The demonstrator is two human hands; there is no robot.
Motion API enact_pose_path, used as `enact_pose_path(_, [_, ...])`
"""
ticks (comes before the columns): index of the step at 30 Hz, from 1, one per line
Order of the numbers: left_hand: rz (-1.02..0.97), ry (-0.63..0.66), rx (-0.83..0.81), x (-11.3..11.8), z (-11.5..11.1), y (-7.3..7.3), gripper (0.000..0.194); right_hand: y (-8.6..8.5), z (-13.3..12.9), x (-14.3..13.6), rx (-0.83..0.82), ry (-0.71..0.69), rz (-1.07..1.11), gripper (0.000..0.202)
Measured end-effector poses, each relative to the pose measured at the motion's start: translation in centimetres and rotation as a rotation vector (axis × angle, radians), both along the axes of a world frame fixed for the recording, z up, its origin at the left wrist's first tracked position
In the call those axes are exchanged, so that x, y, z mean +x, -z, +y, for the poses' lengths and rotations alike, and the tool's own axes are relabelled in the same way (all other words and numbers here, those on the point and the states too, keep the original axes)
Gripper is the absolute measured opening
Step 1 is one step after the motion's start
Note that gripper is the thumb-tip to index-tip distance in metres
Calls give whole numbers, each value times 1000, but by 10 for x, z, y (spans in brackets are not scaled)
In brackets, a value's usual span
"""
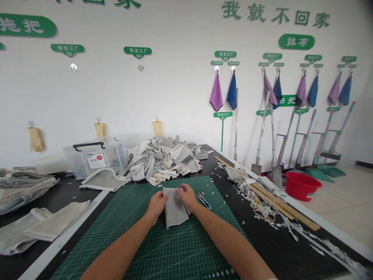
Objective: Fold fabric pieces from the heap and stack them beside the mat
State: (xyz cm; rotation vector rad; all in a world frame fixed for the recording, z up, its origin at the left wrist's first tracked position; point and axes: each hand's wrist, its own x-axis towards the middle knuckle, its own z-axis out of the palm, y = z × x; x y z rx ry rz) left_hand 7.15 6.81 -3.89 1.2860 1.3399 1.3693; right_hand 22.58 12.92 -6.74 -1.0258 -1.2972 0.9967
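A small grey fabric piece (pixel 176 212) is held upright between both hands above the green cutting mat (pixel 122 241). At its upper left edge my left hand (pixel 156 205) pinches the cloth, thumb against fingers. My right hand (pixel 188 197) grips the upper right edge, its fingers partly behind the fabric. Just right of that hand, blue-handled thread snips (pixel 204 201) lie on the mat. Beyond the mat rises a heap of grey and off-white fabric pieces (pixel 169 157).
A clear lidded plastic box (pixel 84 165) stands back left. Folded cloths (pixel 55 223) and a fabric stack (pixel 26 186) lie left. Along the right edge are wooden strips (pixel 274 202) and white scraps (pixel 250 194). A red basin (pixel 303 186) and several mops stand on the floor beyond.
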Motion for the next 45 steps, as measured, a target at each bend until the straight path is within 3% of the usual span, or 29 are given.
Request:
enact_pose_path(4, [-26,35,147,-1,-5,-8,33,-8,-5,5,-12,-115,69,61])
enact_pose_path(9, [-78,36,201,-1,-7,-10,31,-18,-14,9,1,-317,129,50])
enact_pose_path(15, [-162,122,262,2,-19,-22,24,-18,-18,1,-11,-378,209,53])
enact_pose_path(22, [-212,195,284,-1,-26,-30,11,-19,-20,1,-211,-581,338,67])
enact_pose_path(25, [-173,145,272,-4,-23,-28,14,-22,-23,1,-200,-604,348,63])
enact_pose_path(31, [-96,-25,230,-12,-10,-18,21,-34,-24,0,-41,-482,236,45])
enact_pose_path(35, [52,-104,258,-13,-8,-13,41,-39,-21,0,-30,-447,194,31])
enact_pose_path(39, [539,-159,484,-7,-21,-22,62,-39,-19,-3,-12,-411,157,26])
enact_pose_path(42, [911,-155,590,-3,-33,-29,51,-40,-21,-4,27,-393,134,25])
enact_pose_path(45, [1111,-138,689,-2,-37,-33,35,-43,-24,-3,73,-379,114,23])
